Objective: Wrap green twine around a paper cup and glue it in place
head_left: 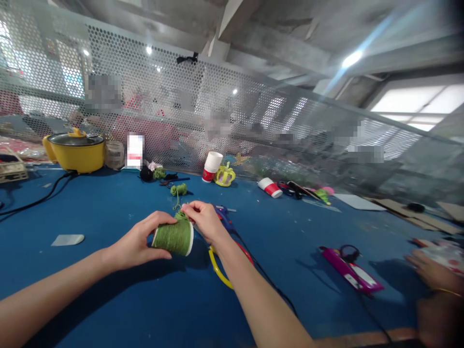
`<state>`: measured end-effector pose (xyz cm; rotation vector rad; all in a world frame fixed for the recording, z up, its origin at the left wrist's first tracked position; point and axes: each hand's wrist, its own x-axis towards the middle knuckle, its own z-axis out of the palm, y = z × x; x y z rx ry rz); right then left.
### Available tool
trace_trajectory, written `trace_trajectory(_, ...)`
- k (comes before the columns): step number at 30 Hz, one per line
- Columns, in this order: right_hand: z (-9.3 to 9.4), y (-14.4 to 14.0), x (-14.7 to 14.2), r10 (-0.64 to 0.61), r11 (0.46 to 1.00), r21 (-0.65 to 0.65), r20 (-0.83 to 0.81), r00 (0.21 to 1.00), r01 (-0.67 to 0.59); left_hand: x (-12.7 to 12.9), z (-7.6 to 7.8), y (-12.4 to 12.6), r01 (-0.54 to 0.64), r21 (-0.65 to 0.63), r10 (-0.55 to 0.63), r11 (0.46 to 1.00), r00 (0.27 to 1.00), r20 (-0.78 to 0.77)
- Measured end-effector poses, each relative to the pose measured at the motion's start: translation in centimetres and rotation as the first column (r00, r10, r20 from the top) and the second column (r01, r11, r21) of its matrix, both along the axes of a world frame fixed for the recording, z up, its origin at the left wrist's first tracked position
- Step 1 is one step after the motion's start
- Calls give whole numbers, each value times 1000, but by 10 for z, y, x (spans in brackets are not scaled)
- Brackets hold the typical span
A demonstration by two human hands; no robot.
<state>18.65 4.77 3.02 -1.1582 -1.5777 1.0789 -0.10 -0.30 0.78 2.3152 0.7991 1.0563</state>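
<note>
While the left hand [136,246] cups the green-wrapped cup [174,237] from its base side, fingers curled round the body and thumb laid over the top, the right hand [205,220] pinches the green cord [180,205] at the cup's upper edge between thumb and fingertips, its other fingers folded. Held on its side just above the blue table [108,212], the cup turns its white rim toward the near right. Just behind the right wrist lies a blue glue gun [224,217], and a yellow-and-red loop [217,268] rests under the forearm with a black cable trailing toward the near edge. Open blue surface spreads left of the hands, broken only by a pale scrap [67,239]. Farther back, near the perforated screen [181,106] along the table's far edge, stand a yellow pot [77,152], a tilted paper cup [211,166] and a fallen one [270,187]. To the right, well apart, a magenta tool [350,270] lies flat, and another person's hand [431,270] rests at the right border.
</note>
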Motion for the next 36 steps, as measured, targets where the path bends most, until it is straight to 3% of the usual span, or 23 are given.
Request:
trace_trajectory(5, 0, -2, 0, 2, 1000, -6, 52, 999, -2, 0, -1, 0, -3, 36, 3, 999, 1000, 9)
trace_trajectory(36, -3, -2, -7, 12, 995, -98, -54, 998, -17, -1, -6, 1, -37, 93, 30, 995, 997, 70)
